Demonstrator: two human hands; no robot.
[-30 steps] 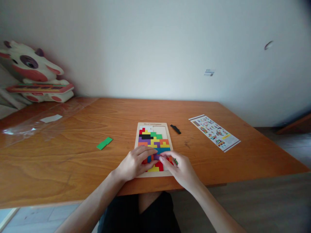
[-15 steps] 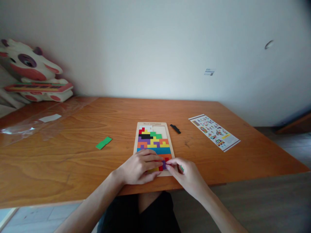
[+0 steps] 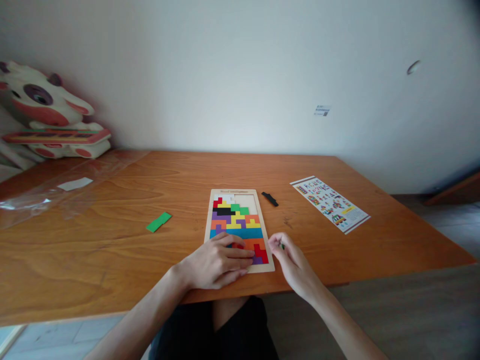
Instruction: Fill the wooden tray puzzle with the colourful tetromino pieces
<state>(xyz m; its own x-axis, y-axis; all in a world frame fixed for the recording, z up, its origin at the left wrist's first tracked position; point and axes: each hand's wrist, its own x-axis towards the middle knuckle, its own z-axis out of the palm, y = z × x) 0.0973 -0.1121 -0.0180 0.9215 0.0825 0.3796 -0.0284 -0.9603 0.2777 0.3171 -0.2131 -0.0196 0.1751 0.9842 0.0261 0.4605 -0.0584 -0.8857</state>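
A wooden puzzle board (image 3: 207,220) holds coloured blocks, with bare wood at its upper right. My left hand (image 3: 219,260) lies flat over its lower left, fingers spread on the blocks. Just off the lower right edge of the board is my right hand (image 3: 287,260), its fingers curled together, with a bit of green showing at them. A red piece (image 3: 260,252) lies in the lower right corner, beside a purple one (image 3: 257,260). On the table to the left rests a green piece (image 3: 159,222). A black piece (image 3: 270,199) lies right of the board.
A printed pattern sheet (image 3: 332,204) lies on the right of the wooden table (image 3: 180,185). Clear plastic wrapping (image 3: 41,200) with a white slip (image 3: 75,184) is at the left. Behind it stands a cow-shaped toy keyboard (image 3: 56,135).
My right hand has moved off the board to the right, uncovering the red piece in the corner. My left hand has barely shifted.
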